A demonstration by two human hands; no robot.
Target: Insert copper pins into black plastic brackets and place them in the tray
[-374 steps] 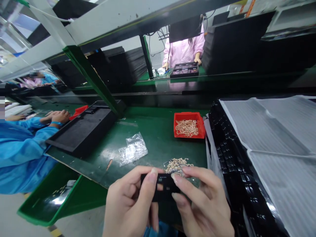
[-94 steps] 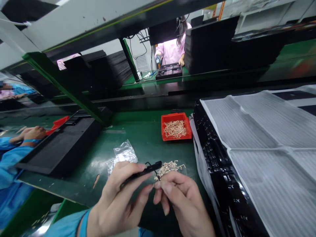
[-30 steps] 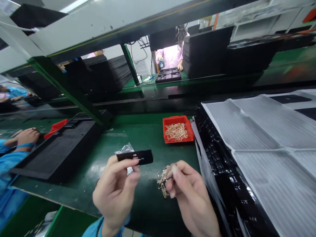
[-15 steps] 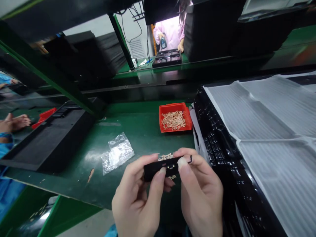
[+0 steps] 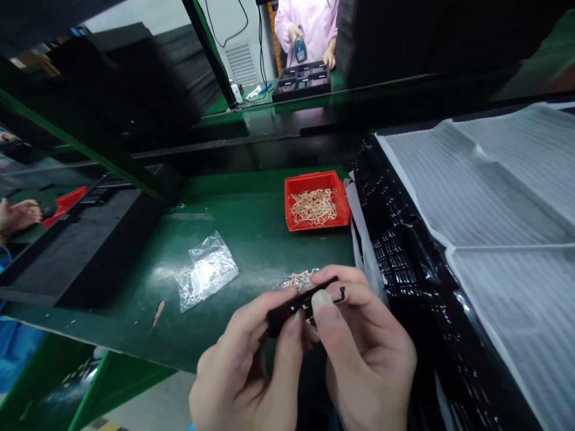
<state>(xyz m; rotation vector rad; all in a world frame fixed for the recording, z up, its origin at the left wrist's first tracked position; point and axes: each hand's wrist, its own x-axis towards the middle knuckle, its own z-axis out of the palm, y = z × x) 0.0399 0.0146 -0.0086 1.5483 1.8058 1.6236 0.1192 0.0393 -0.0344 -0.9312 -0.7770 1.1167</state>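
Observation:
A small black plastic part (image 5: 282, 312) is held between both hands above the green bench. My left hand (image 5: 256, 359) grips its left end, thumb and fingers closed around it. My right hand (image 5: 359, 347) pinches the right end, its thumb pressed on the front face near small shiny metal bits. A thin dark hooked piece (image 5: 342, 293) sticks out by the right fingers; whether it belongs to the black part I cannot tell. Behind the hands lies a pile of small pale pieces (image 5: 300, 279), partly hidden.
A red bin (image 5: 294, 226) holds many small tan strips. A clear plastic bag (image 5: 209, 269) lies on the green bench (image 5: 251, 239). Black trays under white sheeting (image 5: 512, 179) stand at right, a black tray (image 5: 90, 239) at left. Across, a person in pink holds a scanner (image 5: 300, 49).
The black part has turned, its right end now tilted up and its front face showing less. The view has shifted downward, and both hands still hold the part.

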